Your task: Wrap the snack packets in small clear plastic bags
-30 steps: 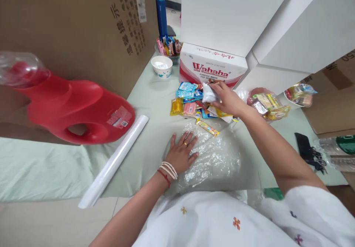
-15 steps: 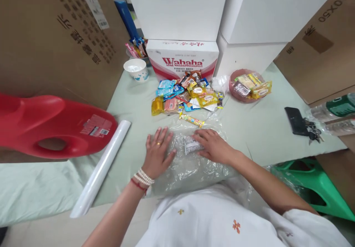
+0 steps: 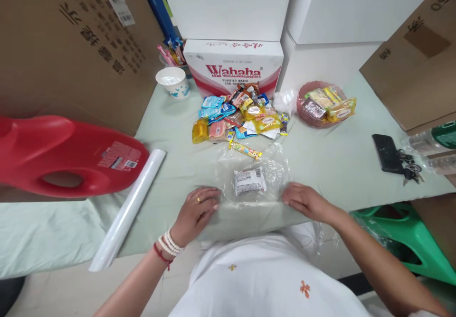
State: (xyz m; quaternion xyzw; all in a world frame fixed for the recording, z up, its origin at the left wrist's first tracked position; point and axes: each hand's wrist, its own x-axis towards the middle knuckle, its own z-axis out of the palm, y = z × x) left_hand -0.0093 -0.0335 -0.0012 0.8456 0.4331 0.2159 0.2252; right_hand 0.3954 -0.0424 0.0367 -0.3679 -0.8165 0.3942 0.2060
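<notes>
A sheet of clear plastic wrap [image 3: 270, 167] lies on the pale green table cloth in front of me, with a small white snack packet [image 3: 250, 181] resting on it. My left hand [image 3: 195, 211], with a ring and bead bracelets, pinches the near left edge of the wrap. At the near right edge my right hand [image 3: 307, 201] is closed on the same sheet. The near edge of the wrap is lifted into a fold between the two hands. Just beyond lies a pile of colourful snack packets [image 3: 239, 116].
A red detergent jug [image 3: 67, 153] lies at the left beside a white roll [image 3: 128, 208]. Behind stand a Wahaha carton [image 3: 233, 65], a paper cup [image 3: 172, 81], cardboard and white boxes. A pink bowl of snacks [image 3: 322, 104], a phone with keys [image 3: 386, 153] and bottles sit right; a green stool [image 3: 402, 234] below.
My right hand carried the white packet from the pile and set it on the wrap. Both hands then drew back to the wrap's near edge and gripped it, lifting a fold.
</notes>
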